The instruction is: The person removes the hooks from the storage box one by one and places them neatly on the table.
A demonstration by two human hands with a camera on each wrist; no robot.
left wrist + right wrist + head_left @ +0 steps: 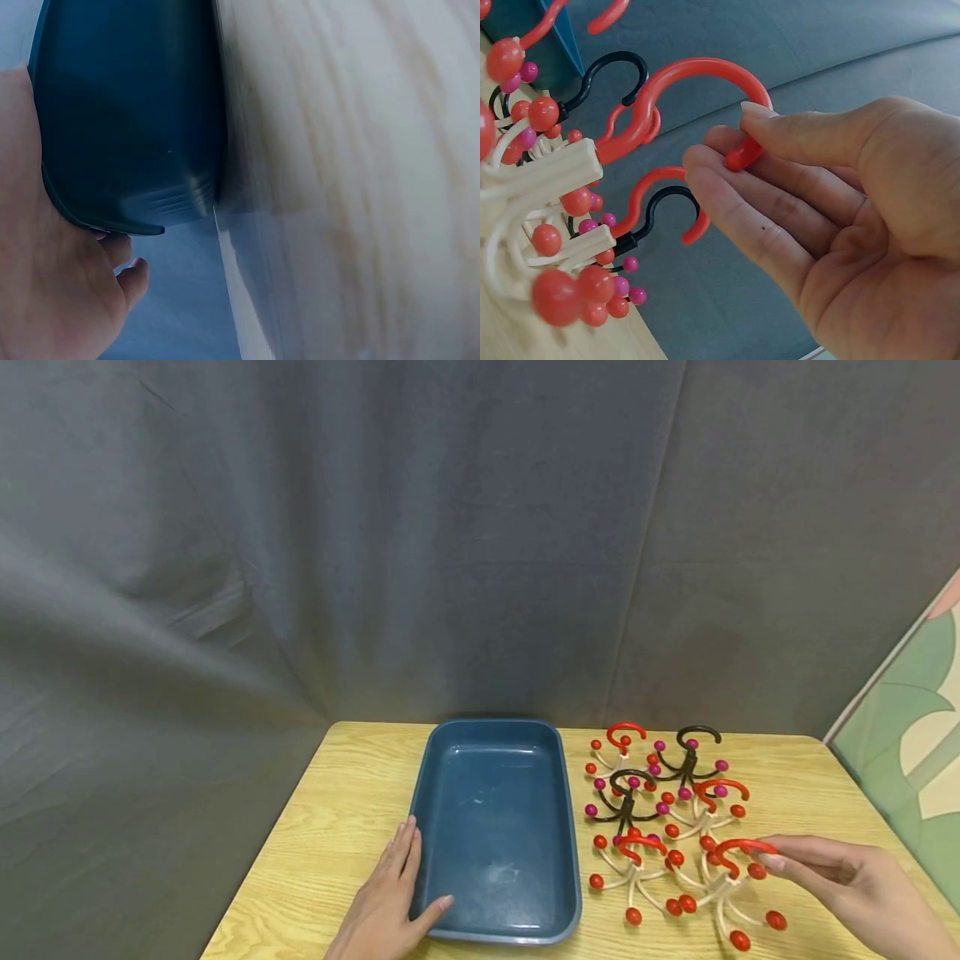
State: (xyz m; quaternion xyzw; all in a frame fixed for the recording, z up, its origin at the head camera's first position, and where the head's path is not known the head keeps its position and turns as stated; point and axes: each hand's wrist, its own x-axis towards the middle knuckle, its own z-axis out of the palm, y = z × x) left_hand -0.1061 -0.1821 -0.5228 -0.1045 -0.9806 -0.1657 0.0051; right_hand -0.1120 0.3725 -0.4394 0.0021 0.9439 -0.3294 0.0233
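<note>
In the head view my right hand (847, 881) pinches the tip of a red hook on a white hanger (726, 887), a piece with several curved arms ending in red balls. The right wrist view shows that red hook (697, 66) between thumb and fingers of my right hand (817, 187). My left hand (390, 893) rests at the left side of a dark blue tray (572, 860), fingers straight along the rim and thumb over the near left corner. The left wrist view has the palm of my left hand (52, 277) against the tray's wall (135, 127).
Several like hangers stand close together right of the tray: white ones with red hooks (634, 870) and black ones with magenta balls (626, 810). They stand on a wood-grain table (300, 852). A grey curtain (480, 543) hangs behind, and a patterned panel (911, 702) is at right.
</note>
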